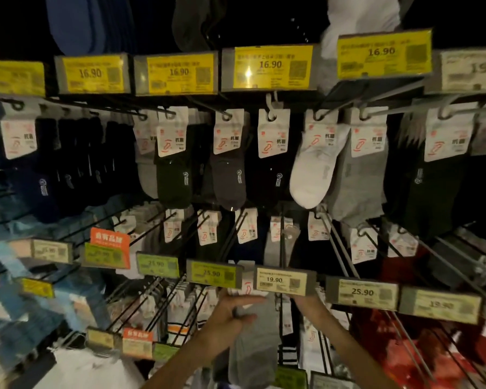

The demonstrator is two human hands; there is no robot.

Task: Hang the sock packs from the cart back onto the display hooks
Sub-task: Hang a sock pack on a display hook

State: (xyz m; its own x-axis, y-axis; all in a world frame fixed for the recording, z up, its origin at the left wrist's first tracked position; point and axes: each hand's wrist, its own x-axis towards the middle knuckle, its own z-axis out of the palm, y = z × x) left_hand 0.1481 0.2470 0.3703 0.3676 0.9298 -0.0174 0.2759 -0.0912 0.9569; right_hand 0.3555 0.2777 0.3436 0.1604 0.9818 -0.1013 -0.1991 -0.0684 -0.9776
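Note:
A grey sock pack [254, 343] with a white card top hangs just below the 19.90 price tag [282, 279] in the lower middle of the display. My left hand [235, 310] holds the pack near its top, fingers stretched along the card. My right hand [306, 301] reaches up under the right end of that price tag, its fingers hidden behind the tag. The hook that carries this tag runs back into the rack above the pack. No cart is in view.
Rows of black wire hooks [230, 240] carry many sock packs in black, grey and white. Yellow 16.90 price tags [272, 67] line the top row. A 25.90 tag [362, 292] sits to the right, red packs [404, 318] at the lower right.

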